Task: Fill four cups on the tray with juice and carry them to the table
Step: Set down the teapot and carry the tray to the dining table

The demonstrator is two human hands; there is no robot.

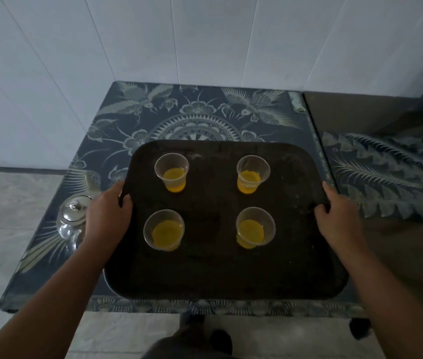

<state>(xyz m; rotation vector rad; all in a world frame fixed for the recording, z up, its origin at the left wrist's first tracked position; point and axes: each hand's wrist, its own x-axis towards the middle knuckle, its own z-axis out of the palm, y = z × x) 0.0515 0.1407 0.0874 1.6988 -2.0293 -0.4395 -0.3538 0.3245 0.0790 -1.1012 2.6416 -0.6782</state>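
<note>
You have the tray [220, 270] gripped at both side edges. Your left hand [108, 211] closes on the left rim with the thumb curled over the top; your right hand [337, 213] does the same on the right rim, thumb on top, and the fingers of both hands are hidden beneath the tray. The tray is dark, a rounded rectangle, and its long axis runs away from you toward the wall [205, 35]; your hands sit a little beyond its middle. It is over the desk [117, 120], covering most of the near half, and its near edge lies just inside the desk's front border. You cannot tell whether it rests on the desk or is held just above it.

Four clear cups stand upright on the far half of the tray in two rows of two, well apart: far-left cup [171, 172], far-right cup [253, 173], near-left cup [164, 229], near-right cup [255, 226]. Each holds orange juice only in its lower part. The near half of the tray is bare and dim, with its surface detail hard to make out.

A shiny lidded pot [72, 216] stands on the desk just left of your left wrist, partly hidden by it. The desk's patterned cloth [197, 110] shows birds and a round motif, half covered by the tray. To the right, a second patterned surface [386, 174] is blurred and cut off by the frame's edge.
</note>
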